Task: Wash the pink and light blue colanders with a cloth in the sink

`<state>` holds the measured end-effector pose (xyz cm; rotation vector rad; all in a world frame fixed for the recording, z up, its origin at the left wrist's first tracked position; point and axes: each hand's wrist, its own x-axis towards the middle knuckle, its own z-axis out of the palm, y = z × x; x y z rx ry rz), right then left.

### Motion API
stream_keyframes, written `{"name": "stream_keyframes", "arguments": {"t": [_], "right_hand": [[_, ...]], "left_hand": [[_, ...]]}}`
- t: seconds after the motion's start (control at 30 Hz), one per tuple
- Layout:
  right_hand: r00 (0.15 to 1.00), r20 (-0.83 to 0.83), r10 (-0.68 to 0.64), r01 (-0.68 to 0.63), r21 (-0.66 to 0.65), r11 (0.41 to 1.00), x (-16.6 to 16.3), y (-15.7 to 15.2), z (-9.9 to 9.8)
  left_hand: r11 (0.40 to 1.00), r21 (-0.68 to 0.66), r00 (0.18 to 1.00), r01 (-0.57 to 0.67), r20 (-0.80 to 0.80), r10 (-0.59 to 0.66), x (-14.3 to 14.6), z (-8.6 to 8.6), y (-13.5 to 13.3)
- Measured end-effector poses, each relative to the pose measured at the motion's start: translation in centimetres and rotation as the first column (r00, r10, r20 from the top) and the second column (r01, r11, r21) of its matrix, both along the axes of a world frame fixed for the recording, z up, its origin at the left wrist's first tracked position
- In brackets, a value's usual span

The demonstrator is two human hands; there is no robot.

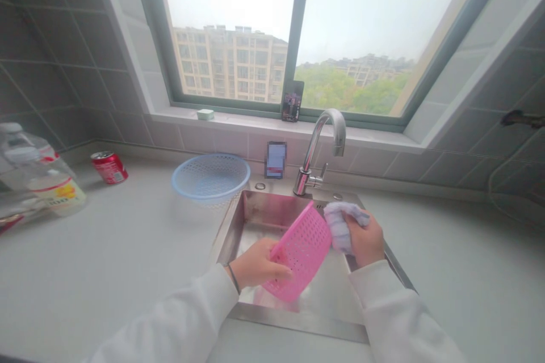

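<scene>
My left hand (258,264) grips the rim of a pink perforated plastic basket (300,255), which it holds tilted above a stainless steel sink (272,210). My right hand (364,240) is closed around a blue-and-white striped cloth (343,227). The cloth presses against the basket's upper edge, and part of it is hidden behind my fingers. White sleeves cover both my forearms. A chrome faucet (319,153) curves up behind the sink, to the far side of both hands.
A pale blue perforated basket (210,178) sits on the grey countertop (106,261) left of the sink. Farther left stand a red drink can (109,167) and a clear plastic bottle (51,187). A window (353,28) rises behind the sill, which holds a small green box (205,114).
</scene>
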<state>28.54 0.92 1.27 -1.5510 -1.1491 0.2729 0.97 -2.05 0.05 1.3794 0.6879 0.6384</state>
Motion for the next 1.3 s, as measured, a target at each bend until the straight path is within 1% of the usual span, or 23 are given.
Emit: {"name": "stream_keyframes", "arguments": {"t": [0.03, 0.1, 0.2, 0.23, 0.27, 0.3, 0.4, 0.47, 0.5, 0.53, 0.6, 0.7, 0.73, 0.77, 0.83, 0.9, 0.93, 0.97, 1.07, 1.13, 1.17, 1.2, 1.3], "right_hand": [[1.000, -0.019, 0.016, -0.015, 0.021, 1.000, 0.0, -0.1, -0.1], [0.990, -0.034, 0.136, -0.133, 0.071, 0.989, -1.1, -1.0, 0.3], [0.916, 0.050, 0.399, -0.401, 0.069, 0.913, -3.7, -2.8, 1.3], [0.888, 0.085, 0.453, -0.458, 0.051, 0.888, -4.3, -3.1, 1.6], [0.880, 0.107, 0.463, -0.469, 0.036, 0.883, -4.5, -3.2, 1.8], [0.895, 0.114, 0.431, -0.437, 0.028, 0.899, -4.3, -3.0, 1.9], [0.978, 0.073, 0.194, -0.195, 0.018, 0.981, -2.3, -1.7, 1.6], [0.996, 0.054, 0.071, -0.071, -0.004, 0.997, -1.0, -1.1, 1.5], [0.997, 0.056, 0.054, -0.054, -0.006, 0.999, -0.8, -1.1, 1.5], [0.996, 0.067, 0.064, -0.064, 0.003, 0.998, -0.9, -1.3, 1.6], [0.978, 0.109, 0.178, -0.184, 0.047, 0.982, -2.0, -2.2, 2.1], [0.887, 0.178, 0.425, -0.440, 0.049, 0.897, -4.2, -3.9, 2.8], [0.859, 0.190, 0.475, -0.489, 0.036, 0.871, -4.6, -4.1, 3.0], [0.850, 0.194, 0.490, -0.503, 0.026, 0.864, -4.7, -4.2, 3.0], [0.897, 0.176, 0.405, -0.414, 0.019, 0.910, -3.9, -3.5, 2.9], [0.970, 0.115, 0.215, -0.217, 0.001, 0.976, -2.0, -2.2, 2.4], [0.989, 0.078, 0.129, -0.127, -0.029, 0.991, -0.8, -1.4, 2.0], [0.998, 0.045, 0.047, -0.045, -0.047, 0.998, 0.3, -0.7, 1.6], [0.996, -0.036, -0.082, 0.079, -0.094, 0.992, 2.9, 0.7, 0.1], [0.984, -0.115, -0.139, 0.123, -0.133, 0.983, 3.7, 1.2, -0.8], [0.976, -0.157, -0.150, 0.127, -0.145, 0.981, 3.8, 1.3, -1.1], [0.970, -0.197, -0.142, 0.115, -0.144, 0.983, 3.8, 1.4, -1.4], [0.957, -0.285, -0.060, 0.038, -0.082, 0.996, 3.3, 1.5, -1.8]], "left_hand": [[1.000, -0.007, 1.000, -0.018, 0.004, 0.018, 0.1, -0.1, 0.0], [0.997, 0.004, 0.997, -0.071, 0.008, 0.071, 0.3, -0.4, 0.2], [0.992, 0.055, 0.993, -0.116, 0.020, 0.115, 0.6, -0.7, 0.5], [0.991, 0.069, 0.994, -0.112, 0.021, 0.111, 0.5, -0.7, 0.6], [0.992, 0.077, 0.995, -0.104, 0.017, 0.103, 0.4, -0.7, 0.7], [0.992, 0.079, 0.995, -0.098, 0.008, 0.098, 0.3, -0.6, 0.7], [0.995, 0.069, 0.997, -0.068, -0.034, 0.071, 0.0, -0.3, 0.4], [0.996, 0.075, 0.997, -0.040, -0.062, 0.045, 0.1, -0.2, 0.1], [0.996, 0.081, 0.997, -0.031, -0.073, 0.037, 0.3, -0.2, 0.0], [0.996, 0.086, 0.996, -0.031, -0.085, 0.038, 0.5, -0.2, -0.2], [0.993, 0.099, 0.992, -0.058, -0.110, 0.069, 0.9, -0.1, -0.3], [0.987, 0.130, 0.982, -0.097, -0.150, 0.117, 1.2, -0.1, -0.2], [0.985, 0.141, 0.980, -0.100, -0.160, 0.122, 1.1, -0.1, -0.2], [0.984, 0.150, 0.978, -0.095, -0.170, 0.121, 1.0, -0.1, -0.1], [0.983, 0.171, 0.975, -0.072, -0.195, 0.105, 0.7, -0.1, -0.1], [0.978, 0.207, 0.976, -0.016, -0.211, 0.061, 0.3, -0.1, -0.2], [0.975, 0.221, 0.978, 0.018, -0.208, 0.029, 0.2, -0.1, -0.2], [0.972, 0.228, 0.980, 0.051, -0.199, -0.004, 0.1, 0.0, -0.3], [0.963, 0.256, 0.989, 0.084, -0.142, -0.049, 0.1, 0.1, -0.5], [0.927, 0.365, 0.990, 0.086, -0.137, -0.038, 0.0, 0.3, -0.6], [0.885, 0.456, 0.987, 0.096, -0.160, -0.024, -0.1, 0.5, -0.6], [0.823, 0.558, 0.981, 0.109, -0.193, 0.001, -0.3, 0.6, -0.6], [0.570, 0.810, 0.963, 0.139, -0.245, 0.113, -0.9, 1.0, -0.5]]}}
